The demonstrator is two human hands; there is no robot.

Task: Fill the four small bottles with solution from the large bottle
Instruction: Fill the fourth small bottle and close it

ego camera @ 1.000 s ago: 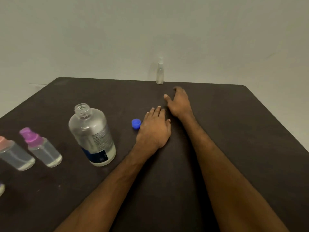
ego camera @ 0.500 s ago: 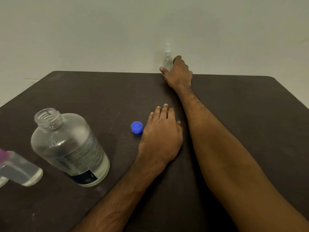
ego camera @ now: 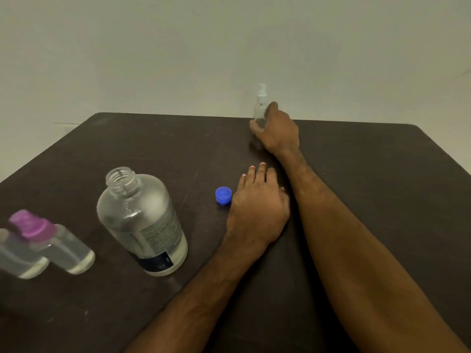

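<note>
My right hand (ego camera: 277, 131) has reached the small clear spray bottle (ego camera: 260, 112); its fingers (ego camera: 273, 108) now curl around it, so I think filling comes next.

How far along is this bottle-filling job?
Done: the large bottle stands uncapped, its blue cap on the table; the purple-capped bottle and a blurred small bottle beside it hold liquid. In hand: the right hand grips a clear spray bottle at the far edge. Remaining: filling it; a fourth bottle isn't in view.
</note>
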